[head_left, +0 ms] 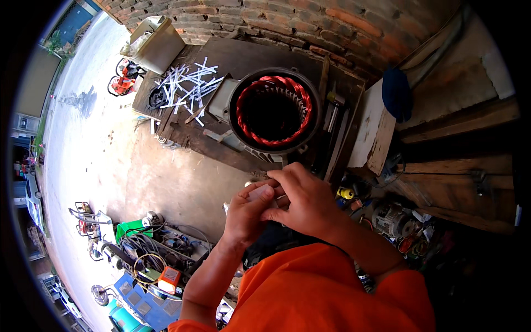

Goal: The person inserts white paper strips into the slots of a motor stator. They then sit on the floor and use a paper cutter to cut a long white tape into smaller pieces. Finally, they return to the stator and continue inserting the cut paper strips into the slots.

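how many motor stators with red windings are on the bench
1: the stator with red copper windings sits on the dark wooden bench, beyond both hands. Others may be hidden in the floor clutter.

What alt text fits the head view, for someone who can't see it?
Seen from above, a person's left hand and right hand together pinch a small whitish strip in front of a workbench. On it stands a motor stator with red copper windings, beside scattered white strips.
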A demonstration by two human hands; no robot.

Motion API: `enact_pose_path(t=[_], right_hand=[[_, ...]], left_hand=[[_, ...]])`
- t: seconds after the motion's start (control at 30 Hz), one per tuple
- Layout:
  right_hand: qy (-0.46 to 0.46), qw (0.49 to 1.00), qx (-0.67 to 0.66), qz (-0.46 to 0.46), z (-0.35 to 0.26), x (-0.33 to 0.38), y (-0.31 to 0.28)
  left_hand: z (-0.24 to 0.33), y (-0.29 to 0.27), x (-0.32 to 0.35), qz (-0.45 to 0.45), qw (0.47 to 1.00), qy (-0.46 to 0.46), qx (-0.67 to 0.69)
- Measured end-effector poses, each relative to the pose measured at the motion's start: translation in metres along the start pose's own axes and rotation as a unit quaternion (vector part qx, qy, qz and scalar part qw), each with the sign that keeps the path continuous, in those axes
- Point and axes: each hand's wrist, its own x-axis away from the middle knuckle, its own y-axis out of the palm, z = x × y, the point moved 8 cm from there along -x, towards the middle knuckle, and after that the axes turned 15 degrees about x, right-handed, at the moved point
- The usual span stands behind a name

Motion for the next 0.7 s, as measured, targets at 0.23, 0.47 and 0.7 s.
enact_pose_path(t=[0.23, 0.47, 0.7], right_hand=[[0.046, 0.992, -0.107, -0.046, 0.013, -0.001, 0.002], [-0.003, 0.993, -0.089, 0.080, 0.005, -0.001, -0.010], [0.010, 0.993, -0.100, 0.069, 0.011, -0.012, -0.014]], left_hand=[[-0.003, 0.006, 0.011, -0.022, 0.999, -0.009, 0.046], [-0.002, -0.005, 0.000, -0.029, 0.999, 0.022, 0.040], [-0.001, 0.008, -0.005, -0.045, 0.999, 0.030, -0.001]])
